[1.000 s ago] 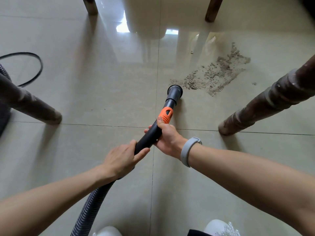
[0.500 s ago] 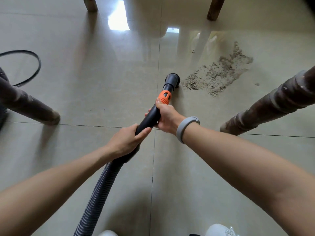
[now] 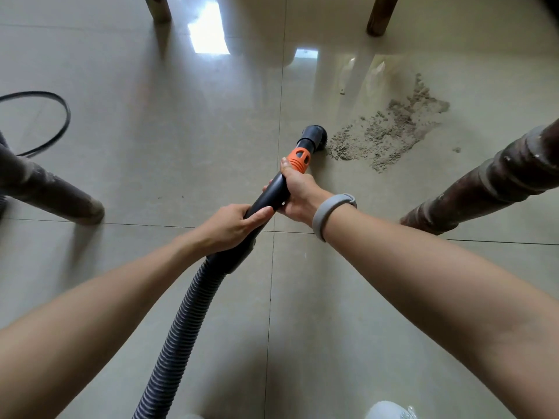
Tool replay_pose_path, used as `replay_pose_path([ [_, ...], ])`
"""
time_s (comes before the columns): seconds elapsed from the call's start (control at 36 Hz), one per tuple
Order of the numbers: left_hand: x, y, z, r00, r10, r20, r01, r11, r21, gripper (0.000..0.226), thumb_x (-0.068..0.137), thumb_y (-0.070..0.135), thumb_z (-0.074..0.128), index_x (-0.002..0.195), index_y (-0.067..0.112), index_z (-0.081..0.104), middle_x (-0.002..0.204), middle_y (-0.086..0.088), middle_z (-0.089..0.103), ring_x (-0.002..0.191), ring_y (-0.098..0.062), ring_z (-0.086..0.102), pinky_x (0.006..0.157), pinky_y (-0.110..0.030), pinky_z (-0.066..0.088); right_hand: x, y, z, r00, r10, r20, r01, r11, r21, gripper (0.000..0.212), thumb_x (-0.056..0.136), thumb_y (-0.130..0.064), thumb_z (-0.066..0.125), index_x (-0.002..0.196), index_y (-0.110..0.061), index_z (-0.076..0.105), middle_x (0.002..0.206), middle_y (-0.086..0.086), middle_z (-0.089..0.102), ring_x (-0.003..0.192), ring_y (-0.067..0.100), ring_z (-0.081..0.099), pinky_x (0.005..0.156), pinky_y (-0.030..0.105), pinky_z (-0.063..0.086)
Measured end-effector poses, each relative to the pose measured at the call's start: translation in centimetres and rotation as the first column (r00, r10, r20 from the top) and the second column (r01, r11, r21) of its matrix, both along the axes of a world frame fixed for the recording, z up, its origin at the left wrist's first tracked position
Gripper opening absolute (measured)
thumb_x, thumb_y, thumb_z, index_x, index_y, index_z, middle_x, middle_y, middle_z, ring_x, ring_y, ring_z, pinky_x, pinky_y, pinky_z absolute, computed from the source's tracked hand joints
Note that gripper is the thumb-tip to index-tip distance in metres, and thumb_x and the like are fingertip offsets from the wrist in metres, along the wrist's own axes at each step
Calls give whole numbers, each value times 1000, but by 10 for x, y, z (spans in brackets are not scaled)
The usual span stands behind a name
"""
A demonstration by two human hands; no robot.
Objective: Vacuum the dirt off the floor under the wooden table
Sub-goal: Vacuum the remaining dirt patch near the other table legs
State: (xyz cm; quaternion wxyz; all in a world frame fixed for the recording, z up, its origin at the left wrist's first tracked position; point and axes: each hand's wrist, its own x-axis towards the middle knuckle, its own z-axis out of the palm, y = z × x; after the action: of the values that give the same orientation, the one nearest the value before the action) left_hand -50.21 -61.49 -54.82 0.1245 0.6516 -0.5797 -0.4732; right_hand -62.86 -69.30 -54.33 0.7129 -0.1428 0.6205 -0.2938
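A black vacuum tube with an orange collar [image 3: 299, 158] ends in a round brush nozzle [image 3: 313, 137] that rests on the tiled floor at the left edge of a sandy dirt patch [image 3: 390, 131]. My right hand [image 3: 298, 192] grips the tube just below the orange collar. My left hand [image 3: 233, 225] grips the tube lower down, where it joins the ribbed grey hose [image 3: 178, 325]. The hose runs down to the bottom edge of the view.
Dark wooden table legs stand at the right [image 3: 484, 182], the left [image 3: 48, 189], the far left [image 3: 157, 9] and the far right [image 3: 379, 15]. A black cable [image 3: 60, 116] loops on the floor at the left. A white shoe [image 3: 390, 411] shows at the bottom.
Both hands have pushed the tube forward and to the right, so the nozzle now touches the left edge of the dirt patch. The left end of the dirt looks thinner.
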Motion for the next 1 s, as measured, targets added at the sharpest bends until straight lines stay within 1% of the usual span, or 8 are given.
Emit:
replay_pose_path([
  [0.08,3,10,-1,1000,-24,-12,24,999,24,45,94,50,42,73,13,55,65,-3,67,57,-15,61,63,-29,49,1,8,-9,1000,8,-3,-8,1000,21,55,93,-38,58,132,-7,38,125,16,56,111,35,58,93,51,50],
  [0.14,6,15,-1,999,-33,-23,34,998,45,45,94,51,42,72,13,55,63,-1,67,56,-14,61,62,-28,48,4,13,-12,1000,1,-12,-1,1000,29,54,92,-39,58,131,-7,40,129,17,55,115,36,56,94,52,49],
  [0.28,9,23,1,998,-45,-51,50,995,89,51,88,57,39,76,11,57,63,0,68,54,-9,60,57,-22,47,9,19,-17,998,7,-55,-3,998,68,56,90,-42,59,131,-8,39,127,16,54,115,36,55,94,52,49],
  [0.39,6,25,3,996,-49,-75,56,994,98,48,95,49,38,80,7,57,67,-4,69,53,-8,60,54,-17,46,8,19,-19,995,12,-99,-4,997,77,55,91,-43,58,129,-7,40,125,16,56,114,36,56,96,51,47],
  [0.58,-4,16,5,995,-71,-73,79,991,108,47,95,50,38,77,11,57,63,1,68,54,-9,61,56,-21,47,-2,14,-19,991,-21,-129,27,999,46,59,90,-46,57,131,-6,42,128,15,55,114,36,56,97,50,47],
  [0.72,-14,10,3,995,-85,-55,90,992,90,46,95,51,38,76,13,56,61,2,67,54,-9,62,58,-22,47,-14,9,-18,995,-63,-73,67,996,51,57,90,-43,58,132,-9,40,129,15,54,117,37,55,93,53,49],
  [0.89,-20,3,2,994,-90,-57,94,992,86,50,95,52,38,84,7,58,64,0,69,57,-11,63,60,-25,48,-23,3,-16,996,-75,-45,78,996,52,54,91,-41,58,131,-10,40,130,15,53,118,36,54,94,53,49],
  [1.0,-23,0,2,995,-77,-60,82,993,80,45,95,51,39,77,13,56,63,1,68,56,-11,62,59,-24,48,-25,-2,-15,997,-65,-39,67,996,53,55,91,-42,59,132,-11,39,130,15,53,118,36,54,94,54,48],
])
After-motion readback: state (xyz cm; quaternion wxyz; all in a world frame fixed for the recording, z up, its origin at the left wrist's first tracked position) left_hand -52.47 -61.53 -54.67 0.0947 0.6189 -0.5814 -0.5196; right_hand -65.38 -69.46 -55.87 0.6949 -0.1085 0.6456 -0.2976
